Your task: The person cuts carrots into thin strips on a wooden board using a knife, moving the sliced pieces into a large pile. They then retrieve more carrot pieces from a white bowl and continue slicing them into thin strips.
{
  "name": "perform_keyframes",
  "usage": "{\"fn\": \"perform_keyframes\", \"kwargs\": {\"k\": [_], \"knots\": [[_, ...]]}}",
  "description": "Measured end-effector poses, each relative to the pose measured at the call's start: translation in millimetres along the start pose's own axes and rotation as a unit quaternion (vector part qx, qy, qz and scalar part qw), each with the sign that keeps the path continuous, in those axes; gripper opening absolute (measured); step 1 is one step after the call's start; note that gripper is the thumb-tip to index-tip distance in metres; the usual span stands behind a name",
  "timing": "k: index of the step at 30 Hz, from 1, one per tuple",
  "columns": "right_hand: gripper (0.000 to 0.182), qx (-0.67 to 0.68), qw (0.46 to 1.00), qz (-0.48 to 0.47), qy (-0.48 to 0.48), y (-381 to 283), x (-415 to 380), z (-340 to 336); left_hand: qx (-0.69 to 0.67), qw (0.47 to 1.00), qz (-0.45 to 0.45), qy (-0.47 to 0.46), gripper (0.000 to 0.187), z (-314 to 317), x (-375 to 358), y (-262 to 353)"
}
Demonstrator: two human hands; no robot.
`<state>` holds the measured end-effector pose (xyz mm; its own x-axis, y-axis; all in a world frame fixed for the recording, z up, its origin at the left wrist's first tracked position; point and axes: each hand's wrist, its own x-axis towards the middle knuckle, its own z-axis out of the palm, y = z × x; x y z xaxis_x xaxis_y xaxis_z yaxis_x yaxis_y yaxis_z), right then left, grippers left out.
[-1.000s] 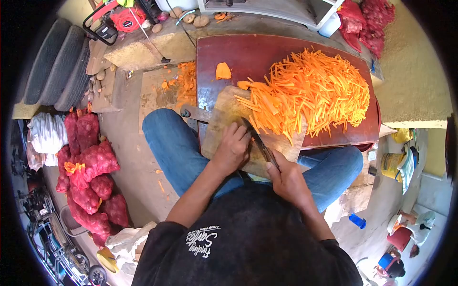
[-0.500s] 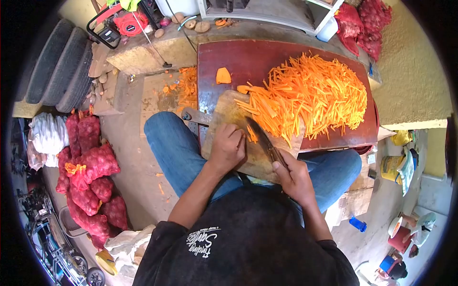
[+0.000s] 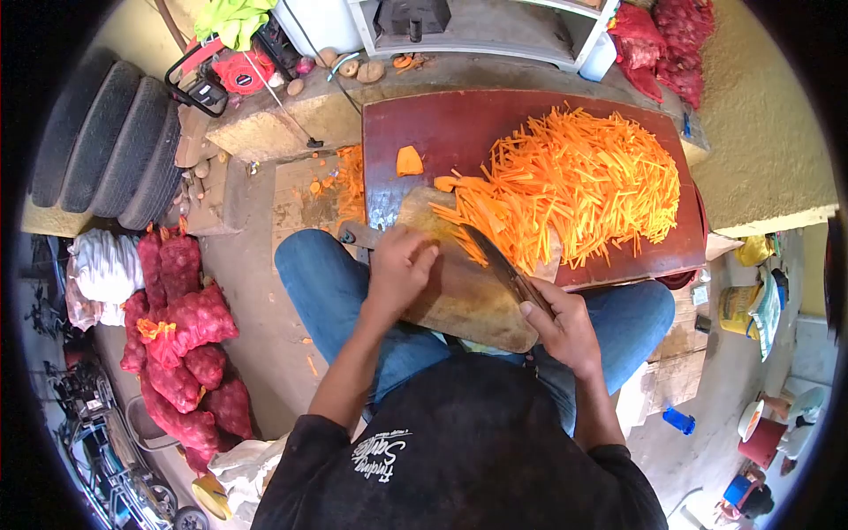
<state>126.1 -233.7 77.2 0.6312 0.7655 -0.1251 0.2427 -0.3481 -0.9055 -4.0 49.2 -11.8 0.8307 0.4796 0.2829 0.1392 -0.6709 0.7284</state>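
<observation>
My right hand [image 3: 565, 325] is wrapped round the handle of a dark-bladed knife [image 3: 496, 258], whose blade points up and left over the wooden cutting board [image 3: 468, 305]. My left hand [image 3: 402, 272] is over the left part of the board, its fingers curled; whether anything is between them is hidden. A big pile of orange carrot sticks [image 3: 592, 185] covers the right of the red table [image 3: 415, 119] and spills onto the board's upper edge beside the blade. One cut carrot chunk [image 3: 409, 161] lies by itself on the table, above the board.
Red net sacks [image 3: 190, 353] are heaped on the floor at the left, below stacked tires [image 3: 106, 141]. Carrot scraps [image 3: 351, 181] lie left of the table. A blue object [image 3: 678, 420] is on the floor at the right. Another person [image 3: 804, 411] appears at the far right.
My left hand has moved left, away from the blade. The knife and right hand have shifted slightly right, and the sticks by the blade now join the pile's edge.
</observation>
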Motion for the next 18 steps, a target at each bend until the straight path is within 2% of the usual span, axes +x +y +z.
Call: {"fn": "perform_keyframes", "kwargs": {"k": [3,6,9,10,13,18], "knots": [[0.041,0.011,1.000,0.007,-0.011,5.0,-4.1,2.2,0.039,0.999,0.017,0.004,0.026,-15.7,41.9,-10.8],[0.041,0.023,1.000,0.008,-0.018,7.8,-10.6,8.4,0.090,0.996,0.008,-0.017,0.038,-22.9,92.7,-30.0],[0.041,0.043,0.999,0.014,-0.009,5.5,-18.8,12.7,0.173,0.982,0.065,-0.047,0.049,-13.8,137.8,-76.1],[0.041,0.052,0.999,0.017,-0.005,5.1,-21.8,13.4,0.168,0.981,0.051,-0.080,0.059,-14.8,148.3,-79.0],[0.041,0.036,0.999,-0.003,0.004,8.0,-28.1,12.8,0.201,0.966,0.021,-0.162,0.064,-15.7,170.0,-79.1],[0.040,0.027,1.000,-0.009,-0.011,20.1,-31.1,14.9,0.187,0.960,0.009,-0.210,0.073,-14.7,182.0,-95.2]]}}
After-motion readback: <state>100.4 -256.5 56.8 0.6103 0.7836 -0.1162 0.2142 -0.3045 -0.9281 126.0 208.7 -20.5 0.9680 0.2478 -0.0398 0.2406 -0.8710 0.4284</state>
